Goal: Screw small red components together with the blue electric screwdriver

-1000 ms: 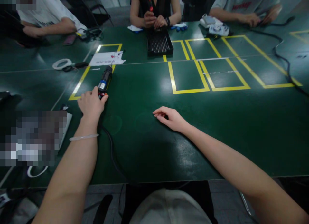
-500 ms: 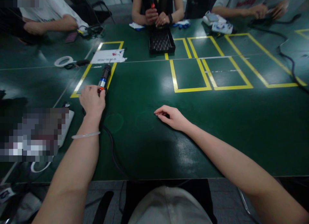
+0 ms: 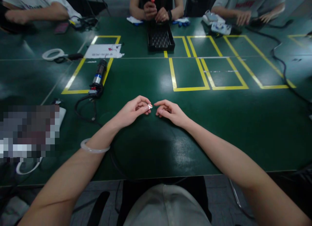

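My left hand point(image 3: 133, 110) rests on the green table point(image 3: 219, 122) with its fingers pinched on a tiny white part point(image 3: 149, 106). My right hand point(image 3: 170, 112) lies just right of it, fingers curled, its fingertips almost touching that part. A corded electric screwdriver point(image 3: 97, 77), black with a blue and silver band, lies alone on the table to the upper left of my hands, its cable point(image 3: 84, 105) looping toward me.
A black tray point(image 3: 160, 41) sits at the far side before a person holding a red tool. Yellow tape rectangles point(image 3: 190, 73) mark the table. A white sheet point(image 3: 103, 51) and a white tape ring point(image 3: 52, 54) lie far left. Other people's hands work at the far corners.
My left hand let go of the screwdriver and moved right to meet my right hand at the table's middle. It now pinches a small white part.
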Available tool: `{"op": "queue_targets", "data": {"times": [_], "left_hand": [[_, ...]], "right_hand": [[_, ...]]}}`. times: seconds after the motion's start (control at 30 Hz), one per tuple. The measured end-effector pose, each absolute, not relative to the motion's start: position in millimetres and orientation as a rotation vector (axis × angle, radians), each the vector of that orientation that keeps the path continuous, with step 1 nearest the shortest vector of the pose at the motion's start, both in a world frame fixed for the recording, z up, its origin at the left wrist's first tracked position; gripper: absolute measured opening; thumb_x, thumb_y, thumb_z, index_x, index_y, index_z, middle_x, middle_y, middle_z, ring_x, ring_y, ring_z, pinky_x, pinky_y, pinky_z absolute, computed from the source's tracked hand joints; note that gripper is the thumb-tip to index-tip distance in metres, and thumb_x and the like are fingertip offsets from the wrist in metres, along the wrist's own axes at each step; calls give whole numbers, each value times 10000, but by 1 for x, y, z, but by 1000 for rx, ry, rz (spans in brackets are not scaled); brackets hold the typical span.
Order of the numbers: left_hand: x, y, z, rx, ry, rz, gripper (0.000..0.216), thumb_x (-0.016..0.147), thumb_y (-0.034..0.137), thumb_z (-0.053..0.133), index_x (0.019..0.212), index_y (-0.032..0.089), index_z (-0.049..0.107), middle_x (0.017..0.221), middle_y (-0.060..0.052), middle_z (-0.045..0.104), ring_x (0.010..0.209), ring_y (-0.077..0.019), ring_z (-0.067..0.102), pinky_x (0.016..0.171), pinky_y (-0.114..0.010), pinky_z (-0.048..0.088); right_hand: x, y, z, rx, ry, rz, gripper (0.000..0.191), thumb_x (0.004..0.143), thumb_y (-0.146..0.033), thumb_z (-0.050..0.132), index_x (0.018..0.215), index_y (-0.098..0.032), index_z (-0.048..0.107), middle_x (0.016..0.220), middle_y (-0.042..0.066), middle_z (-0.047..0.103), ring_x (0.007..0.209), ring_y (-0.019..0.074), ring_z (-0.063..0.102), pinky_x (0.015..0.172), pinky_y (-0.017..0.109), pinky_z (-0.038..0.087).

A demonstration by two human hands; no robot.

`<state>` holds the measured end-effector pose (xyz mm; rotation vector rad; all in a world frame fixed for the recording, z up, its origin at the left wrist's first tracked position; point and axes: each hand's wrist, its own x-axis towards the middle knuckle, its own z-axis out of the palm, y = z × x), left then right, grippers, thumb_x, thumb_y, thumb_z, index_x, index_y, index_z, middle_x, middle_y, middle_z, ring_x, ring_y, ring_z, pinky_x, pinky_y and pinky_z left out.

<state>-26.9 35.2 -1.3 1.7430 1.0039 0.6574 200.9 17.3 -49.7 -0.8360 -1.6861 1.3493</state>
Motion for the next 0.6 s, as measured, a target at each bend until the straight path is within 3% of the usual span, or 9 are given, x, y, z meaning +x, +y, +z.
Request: {"op": "queue_targets", "data": {"times": [0.23, 0.6], "left_hand": [[-29, 31, 0, 1920, 975, 572, 355, 949, 440, 598, 1189, 181, 636, 1046, -67, 713, 933, -186, 683, 824, -298, 535], [-21, 17, 7, 2435, 1012, 546, 158, 968, 335, 559, 1008, 191, 611, 1012, -52, 678, 971, -199, 656, 878, -325, 507]], "right_hand": [[201, 16, -46, -799, -1577, 1489, 342, 907, -445, 682, 1101, -173, 606, 836, 18, 715, 724, 118, 652, 717, 261, 537], [198, 14, -43, -865, -1660, 1438, 323, 885, -469, 701, 1000, -179, 616, 851, 18, 692, 716, 116, 614, 693, 262, 510]]}}
